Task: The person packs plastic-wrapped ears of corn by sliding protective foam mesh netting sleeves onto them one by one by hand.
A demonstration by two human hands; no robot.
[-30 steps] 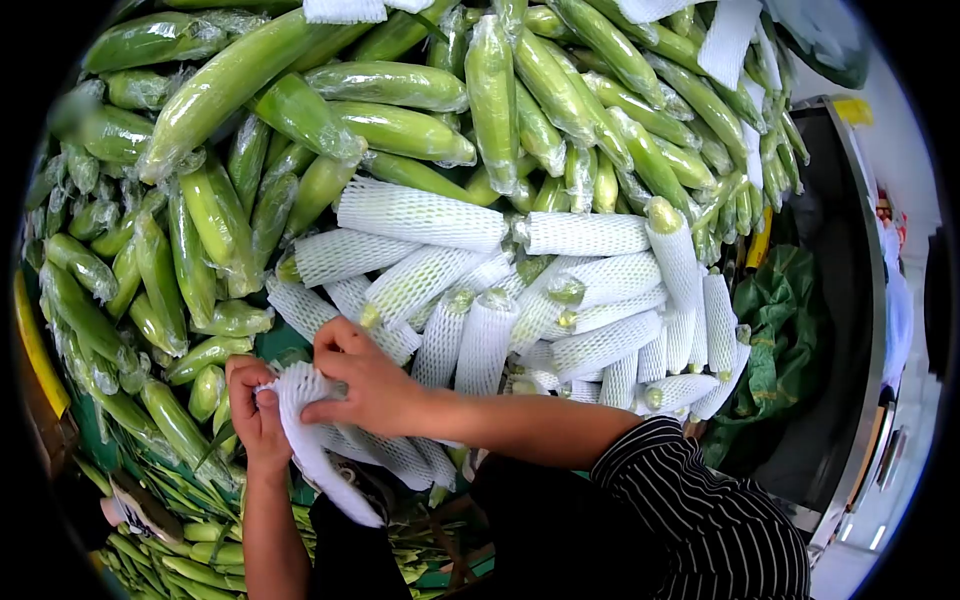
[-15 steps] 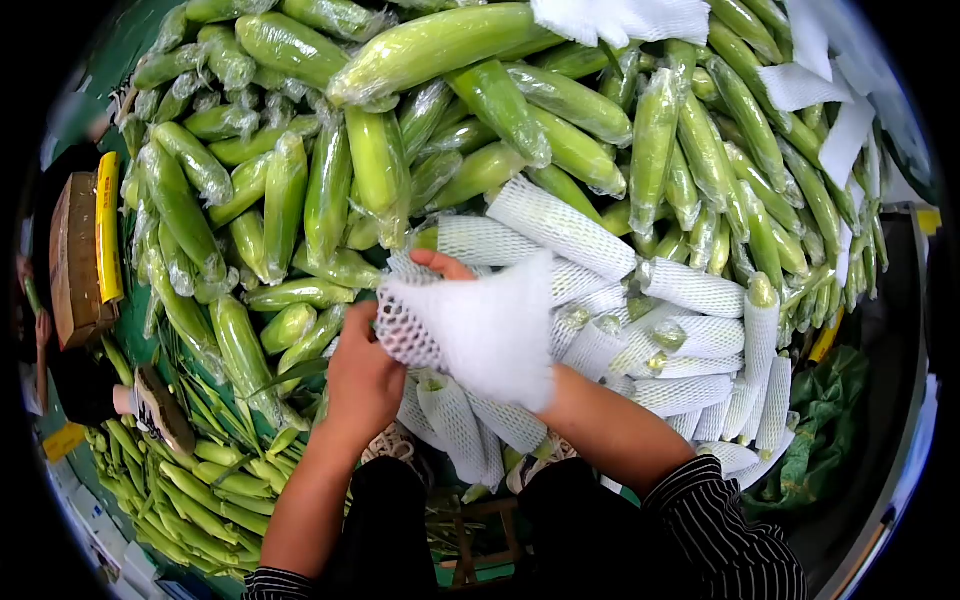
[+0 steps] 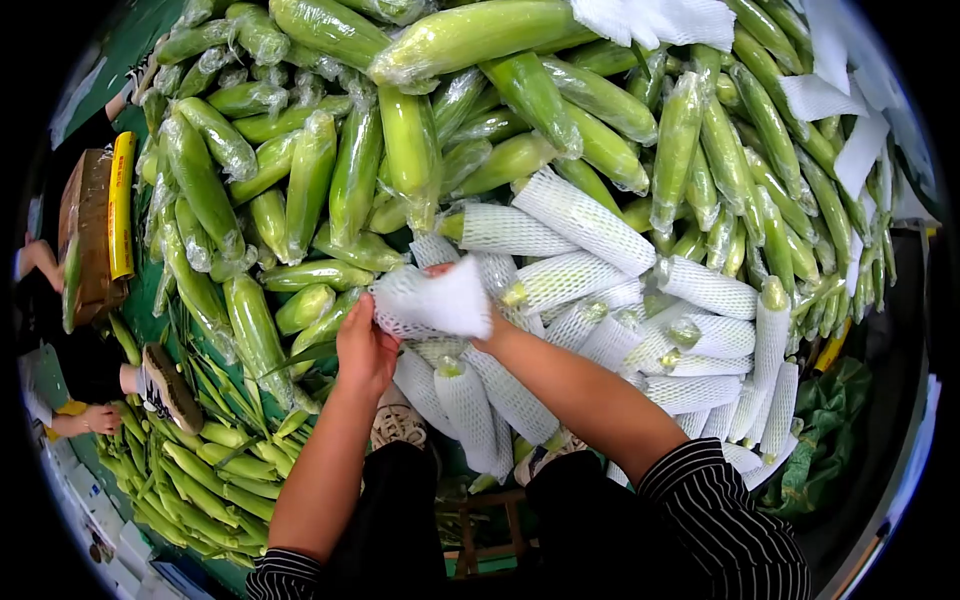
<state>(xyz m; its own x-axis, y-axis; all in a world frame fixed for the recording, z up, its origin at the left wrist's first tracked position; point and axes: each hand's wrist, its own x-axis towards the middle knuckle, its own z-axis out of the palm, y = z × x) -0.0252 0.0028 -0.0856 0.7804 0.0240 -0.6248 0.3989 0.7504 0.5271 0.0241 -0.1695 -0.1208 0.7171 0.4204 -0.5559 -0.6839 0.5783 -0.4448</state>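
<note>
A white foam net sleeve (image 3: 448,303) is held between my hands, its near end flared and partly blurred. My left hand (image 3: 366,348) has its fingers closed on the sleeve's left edge. The sleeve hides most of my right hand (image 3: 440,269); a fingertip shows above it and the wrist below, and the hand appears to be inside or behind the mesh. Whether a vegetable is in this sleeve, I cannot tell. Just beneath lie several long green vegetables, seemingly corn ears, in foam net sleeves (image 3: 462,405).
Plastic-wrapped green ears (image 3: 310,185) are heaped at the back. Loose foam sleeves (image 3: 655,20) lie on top. Unwrapped ears (image 3: 215,490) are piled front left. Beyond a cardboard box (image 3: 90,235), another person's hand (image 3: 42,265) holds a green ear. A green sack (image 3: 830,430) lies right.
The sleeve between my hands has become shorter and more bunched, and my right hand has drawn left toward the left one. The view has shifted slightly; other people's hands show at the left.
</note>
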